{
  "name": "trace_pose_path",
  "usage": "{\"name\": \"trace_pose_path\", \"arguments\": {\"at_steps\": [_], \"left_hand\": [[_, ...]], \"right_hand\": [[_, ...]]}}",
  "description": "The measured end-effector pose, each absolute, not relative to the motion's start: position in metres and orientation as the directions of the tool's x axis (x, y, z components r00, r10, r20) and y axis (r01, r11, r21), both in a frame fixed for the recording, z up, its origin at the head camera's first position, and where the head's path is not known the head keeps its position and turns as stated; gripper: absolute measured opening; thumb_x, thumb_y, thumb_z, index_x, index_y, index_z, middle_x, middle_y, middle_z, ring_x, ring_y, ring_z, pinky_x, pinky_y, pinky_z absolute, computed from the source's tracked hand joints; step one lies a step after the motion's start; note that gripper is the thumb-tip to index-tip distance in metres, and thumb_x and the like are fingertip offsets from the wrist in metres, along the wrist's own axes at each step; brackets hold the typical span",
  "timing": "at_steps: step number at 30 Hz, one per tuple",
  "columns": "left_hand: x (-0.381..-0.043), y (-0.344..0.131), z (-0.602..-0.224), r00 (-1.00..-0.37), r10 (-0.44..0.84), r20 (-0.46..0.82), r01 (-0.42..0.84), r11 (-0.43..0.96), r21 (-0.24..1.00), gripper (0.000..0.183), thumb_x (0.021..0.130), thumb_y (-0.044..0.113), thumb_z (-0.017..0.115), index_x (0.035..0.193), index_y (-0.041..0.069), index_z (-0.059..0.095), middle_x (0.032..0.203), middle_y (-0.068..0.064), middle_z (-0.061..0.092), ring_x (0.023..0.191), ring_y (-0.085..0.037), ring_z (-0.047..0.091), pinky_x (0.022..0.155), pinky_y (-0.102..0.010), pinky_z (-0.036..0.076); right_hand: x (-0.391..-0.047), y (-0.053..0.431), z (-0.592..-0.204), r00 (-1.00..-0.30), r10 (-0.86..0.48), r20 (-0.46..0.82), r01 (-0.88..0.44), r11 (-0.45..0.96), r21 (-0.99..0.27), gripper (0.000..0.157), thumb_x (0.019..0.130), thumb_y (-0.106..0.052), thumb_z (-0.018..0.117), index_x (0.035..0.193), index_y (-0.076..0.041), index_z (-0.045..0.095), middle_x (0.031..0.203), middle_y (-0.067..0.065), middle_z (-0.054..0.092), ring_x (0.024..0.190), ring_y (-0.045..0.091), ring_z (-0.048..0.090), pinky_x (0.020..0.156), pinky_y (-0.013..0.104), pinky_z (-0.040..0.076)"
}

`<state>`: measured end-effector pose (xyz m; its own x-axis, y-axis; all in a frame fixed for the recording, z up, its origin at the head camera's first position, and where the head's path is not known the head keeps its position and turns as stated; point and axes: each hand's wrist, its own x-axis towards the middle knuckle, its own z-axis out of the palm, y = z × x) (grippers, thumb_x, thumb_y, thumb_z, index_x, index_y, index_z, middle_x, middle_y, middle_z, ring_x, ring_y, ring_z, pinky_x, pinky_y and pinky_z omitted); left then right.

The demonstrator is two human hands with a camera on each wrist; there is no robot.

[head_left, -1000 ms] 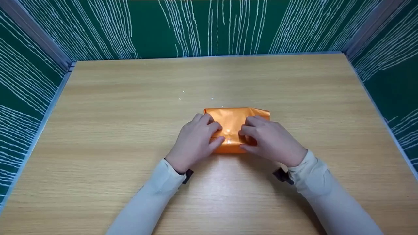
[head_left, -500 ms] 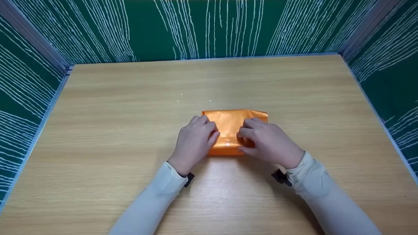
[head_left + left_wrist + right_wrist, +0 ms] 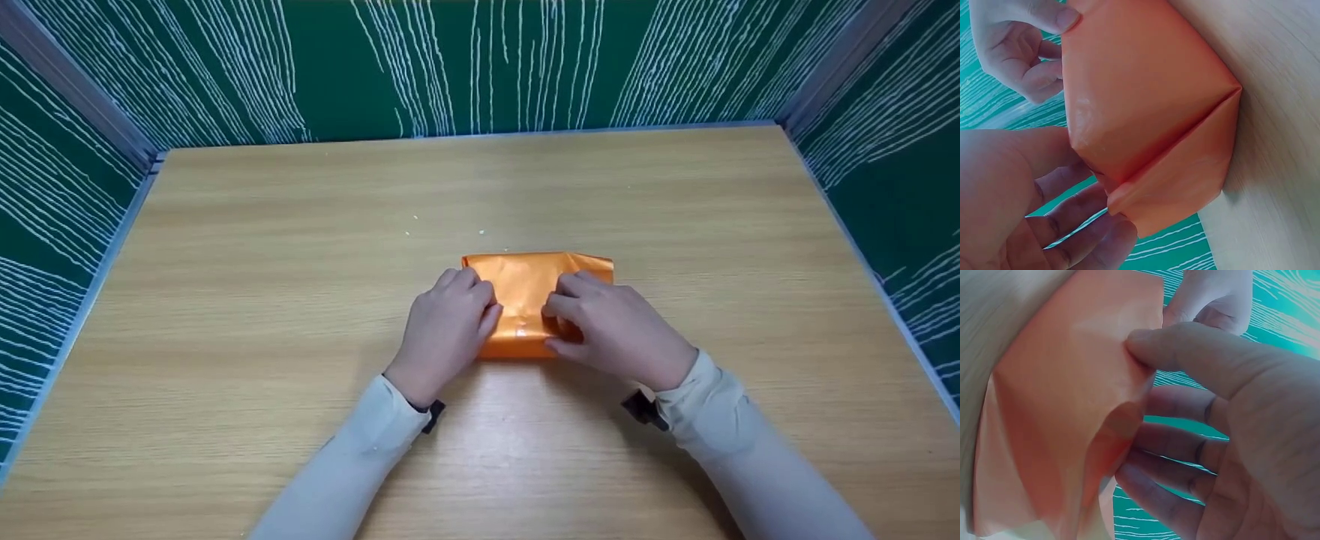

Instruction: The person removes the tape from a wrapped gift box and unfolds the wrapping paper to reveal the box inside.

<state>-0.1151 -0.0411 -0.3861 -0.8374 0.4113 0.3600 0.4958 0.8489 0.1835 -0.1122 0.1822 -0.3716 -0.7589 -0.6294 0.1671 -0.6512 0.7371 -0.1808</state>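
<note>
A boxy parcel in shiny orange wrapping paper (image 3: pixel 517 281) lies on the table in front of both hands. At its left end my left hand (image 3: pixel 446 326) pinches the paper, thumb drawn in close to the curled fingers. In the left wrist view, that end shows a slanting folded flap (image 3: pixel 1179 180), with the left fingertips at its edge. My right hand (image 3: pixel 611 322) grips the right end. Its thumb (image 3: pixel 1151 349) presses the wrapping paper in the right wrist view, while the fingers reach along the end, where loose paper stands out in folds (image 3: pixel 1103 444). The parcel's underside is hidden.
The wood-grain table (image 3: pixel 225 300) reaches well past the parcel on all sides. Small white scraps (image 3: pixel 481 232) lie beyond the parcel. Green walls with white streaks (image 3: pixel 337 75) border the table at the back and both sides.
My left thumb and fingers have drawn closer together at the parcel's left end, leaving more of its top showing. The right hand keeps its grip. The whole head view has shifted slightly.
</note>
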Motion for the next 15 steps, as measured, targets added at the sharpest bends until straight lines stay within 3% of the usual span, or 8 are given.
{"name": "trace_pose_path", "arguments": {"at_steps": [15], "left_hand": [[-0.1139,-0.0395,-0.3868,-0.826,0.395,0.401,0.491,0.855,0.169,0.018,0.091,0.023,0.058,0.081,0.010,0.066,0.078,-0.002,0.059,0.070,-0.018,0.052,0.055,-0.030,0.051]], "right_hand": [[-0.1125,0.1814,-0.3730,-0.751,-0.635,0.181,-0.660,0.732,-0.169,0.024,0.077,-0.034,0.076,0.091,-0.020,0.064,0.082,-0.007,0.043,0.072,0.012,0.042,0.054,0.024,0.037]]}}
